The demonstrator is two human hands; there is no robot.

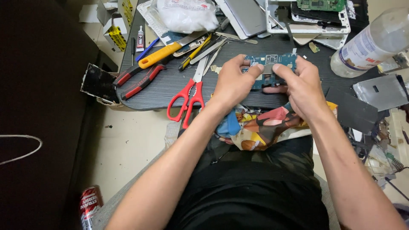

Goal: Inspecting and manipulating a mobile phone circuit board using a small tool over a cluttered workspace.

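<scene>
Blue circuit board (270, 68) between both hands

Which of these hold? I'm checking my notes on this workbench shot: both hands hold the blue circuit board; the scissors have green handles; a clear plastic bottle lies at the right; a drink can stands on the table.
1. Both the left hand and the right hand hold the blue circuit board: true.
2. The scissors have green handles: false, they are red.
3. A clear plastic bottle lies at the right: true.
4. A drink can stands on the table: false, it is down on the floor.
</scene>
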